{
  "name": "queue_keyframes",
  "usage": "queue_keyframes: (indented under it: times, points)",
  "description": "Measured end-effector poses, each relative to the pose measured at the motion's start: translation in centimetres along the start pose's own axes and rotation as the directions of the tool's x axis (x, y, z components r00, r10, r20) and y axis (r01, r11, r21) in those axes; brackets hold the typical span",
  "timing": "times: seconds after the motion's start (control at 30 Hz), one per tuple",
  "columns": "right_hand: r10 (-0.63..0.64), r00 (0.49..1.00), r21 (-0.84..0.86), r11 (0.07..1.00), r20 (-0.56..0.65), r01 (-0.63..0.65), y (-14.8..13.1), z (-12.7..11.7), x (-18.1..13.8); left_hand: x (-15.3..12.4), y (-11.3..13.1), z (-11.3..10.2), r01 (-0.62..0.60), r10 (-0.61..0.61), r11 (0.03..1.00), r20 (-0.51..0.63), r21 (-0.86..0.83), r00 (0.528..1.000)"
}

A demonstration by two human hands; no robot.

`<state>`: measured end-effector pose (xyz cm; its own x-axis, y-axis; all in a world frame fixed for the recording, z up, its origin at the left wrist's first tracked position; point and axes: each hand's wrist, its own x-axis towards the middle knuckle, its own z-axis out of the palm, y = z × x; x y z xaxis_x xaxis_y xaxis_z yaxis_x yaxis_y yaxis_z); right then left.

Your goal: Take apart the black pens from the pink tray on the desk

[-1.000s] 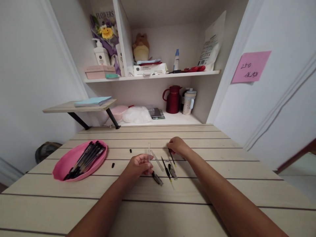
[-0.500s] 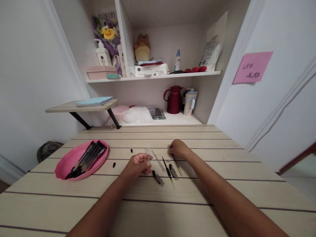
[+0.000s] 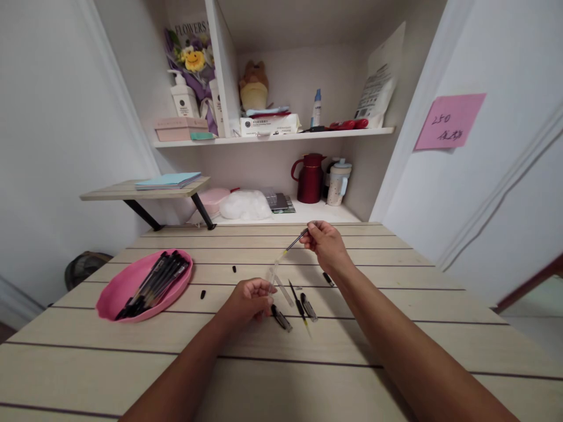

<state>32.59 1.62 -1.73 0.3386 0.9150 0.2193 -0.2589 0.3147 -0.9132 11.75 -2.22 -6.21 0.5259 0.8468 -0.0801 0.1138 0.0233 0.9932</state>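
Our left hand [image 3: 248, 296] grips a clear pen barrel [image 3: 271, 274] just above the bench [image 3: 396, 328], tilted up toward the right. Our right hand [image 3: 323, 243] pinches a thin refill [image 3: 295, 241], its tip at the barrel's open end. We judge it best to line the two up and steady the barrel.

Home setting: a desk nook in a lived-in room, not a workplace. Evidence: pale plank desk [image 3: 396, 328] set against a white wall alcove; shelf [image 3: 272, 136] with plush toy [image 3: 254, 82], flower bouquet [image 3: 191, 55], pump bottle [image 3: 183, 97] and tissue pack [image 3: 268, 124]. Lower recess with red thermos jug [image 3: 309, 177] and lidded cup [image 3: 338, 181]. Handwritten pink sticky note [image 3: 448, 121] on the right wall. Pink tray [image 3: 112, 299] of black pens [image 3: 156, 281] and loose pen parts [image 3: 303, 306] on the desk.
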Motion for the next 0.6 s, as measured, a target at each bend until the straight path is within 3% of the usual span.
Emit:
queue_keyframes:
  times: [0.6]
  points:
    - [0.005, 1.0, 0.022, 1.0, 0.013, -0.005, 0.4, -0.37, 0.08, 0.12, -0.15, -0.08, -0.015, 0.015, 1.0, -0.018, -0.018, 1.0]
